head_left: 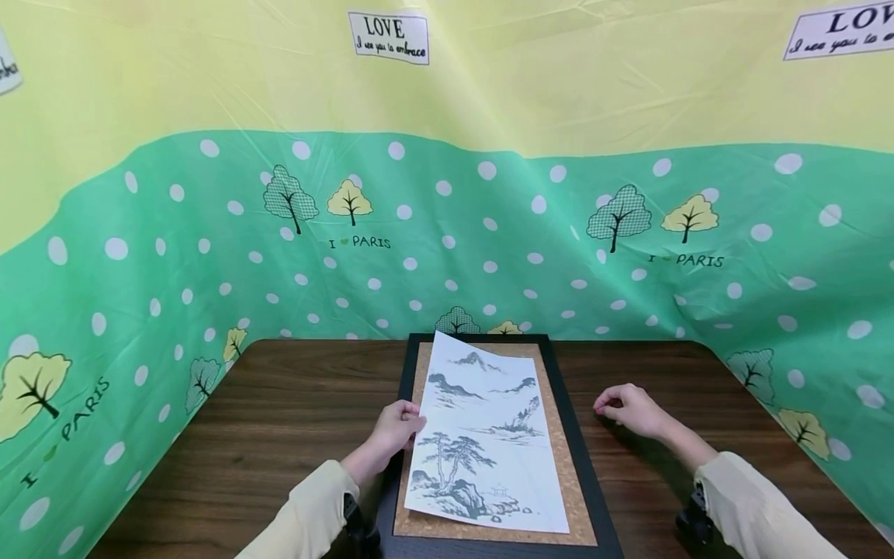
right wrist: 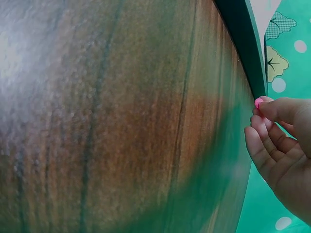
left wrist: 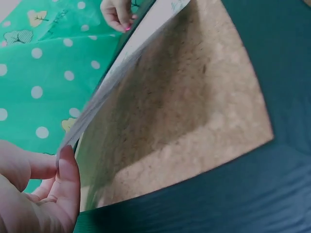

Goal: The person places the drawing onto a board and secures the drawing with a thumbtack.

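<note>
At lower centre, the left hand [head_left: 393, 431] pinches the left edge of a printed sheet [head_left: 485, 442], tilted over a black-framed cork board [head_left: 581, 522]. Lower right, past the board's edge, the right hand [head_left: 639, 411] pinches a small pink object [right wrist: 259, 103]. Tabletop [head_left: 300, 419] flanks the board, meeting green fabric [head_left: 447, 264].

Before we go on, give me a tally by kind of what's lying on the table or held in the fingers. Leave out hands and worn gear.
Black-framed cork board: 1
Ink landscape sheet, held by the left hand: 1
Small pink object, pinched in the right hand: 1
Total: 3
</note>
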A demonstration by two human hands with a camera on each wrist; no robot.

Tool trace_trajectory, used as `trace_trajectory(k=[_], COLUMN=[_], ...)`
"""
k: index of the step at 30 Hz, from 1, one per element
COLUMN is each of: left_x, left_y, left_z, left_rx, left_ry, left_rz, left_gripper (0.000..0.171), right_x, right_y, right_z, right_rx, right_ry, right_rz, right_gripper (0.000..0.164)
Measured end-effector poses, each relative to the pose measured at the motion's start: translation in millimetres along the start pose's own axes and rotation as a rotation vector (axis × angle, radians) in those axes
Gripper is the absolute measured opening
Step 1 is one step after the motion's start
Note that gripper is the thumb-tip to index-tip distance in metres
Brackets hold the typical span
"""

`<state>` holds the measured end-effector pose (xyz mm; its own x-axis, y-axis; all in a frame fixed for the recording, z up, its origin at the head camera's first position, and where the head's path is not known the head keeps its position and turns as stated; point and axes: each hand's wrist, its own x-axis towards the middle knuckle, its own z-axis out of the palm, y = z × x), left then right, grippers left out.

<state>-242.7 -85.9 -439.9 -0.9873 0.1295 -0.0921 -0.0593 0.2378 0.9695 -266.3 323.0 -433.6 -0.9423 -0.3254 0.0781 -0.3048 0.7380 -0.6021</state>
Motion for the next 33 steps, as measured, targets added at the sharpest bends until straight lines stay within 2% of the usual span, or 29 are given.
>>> trace_trajectory(k=[11, 22, 27, 33], left_x=[-2.4, -3.2, -0.9, 6.1], left_y=[-2.5, -0.6, 0.7, 0.7], left_z=[2.6, -6.7, -17.6, -37.6], left_rx=[0.055, 0.073, 0.150, 0.332], left_ry=[0.004, 0.005, -0.012, 0.066], left_rz=[0.012, -0.008, 0.035, 0.080], left_gripper=[0.019, 0.030, 0.027, 0.030], right_x=[0.2, 1.1, 3.7, 8.6], right_y=[0.4, -0.1, 1.1, -1.5], right_z=[2.4, 0.3, -1.6, -4.8], right_rx=[0.000, 0.002, -0.011, -0.009], right_ry=[-0.007, -0.015, -0.012, -0.007], right_rz=[0.003, -0.004, -0.003, -0.012], right_gripper=[0.010, 0.011, 0.011, 0.010])
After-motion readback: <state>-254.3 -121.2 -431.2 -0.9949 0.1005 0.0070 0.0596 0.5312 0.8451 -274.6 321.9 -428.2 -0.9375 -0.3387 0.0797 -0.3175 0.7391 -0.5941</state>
